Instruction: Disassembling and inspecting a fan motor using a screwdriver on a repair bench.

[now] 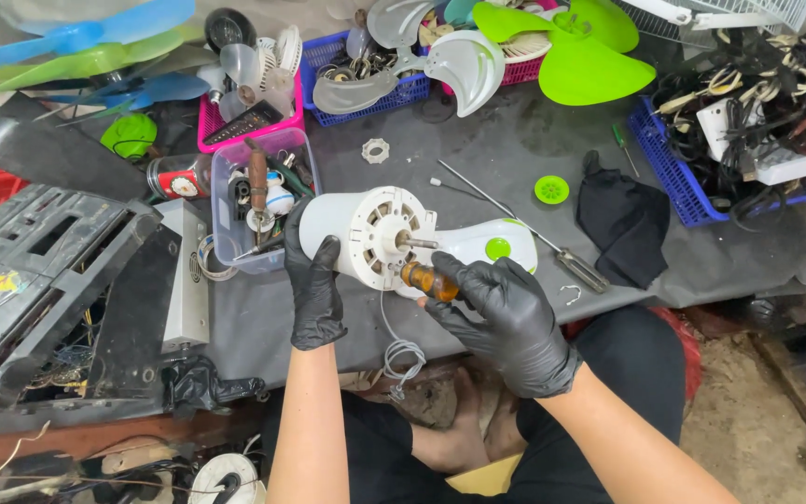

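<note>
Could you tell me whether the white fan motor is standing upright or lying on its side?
On its side: the fan motor lies across the table, steadied by the left hand.

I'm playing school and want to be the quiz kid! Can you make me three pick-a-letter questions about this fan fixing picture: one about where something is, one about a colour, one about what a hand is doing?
1. Where is the big lime-green fan blade?
A. top of the table
B. on the floor
C. in the left hand

2. What colour are the gloves?
A. white
B. black
C. blue

3. What is the right hand doing?
A. resting empty
B. holding a cloth
C. gripping an amber-handled screwdriver

Answers: 1 A, it lies at the far edge. 2 B, both are black. 3 C, its tip meets the white fan motor, steadied by the left hand.
</note>
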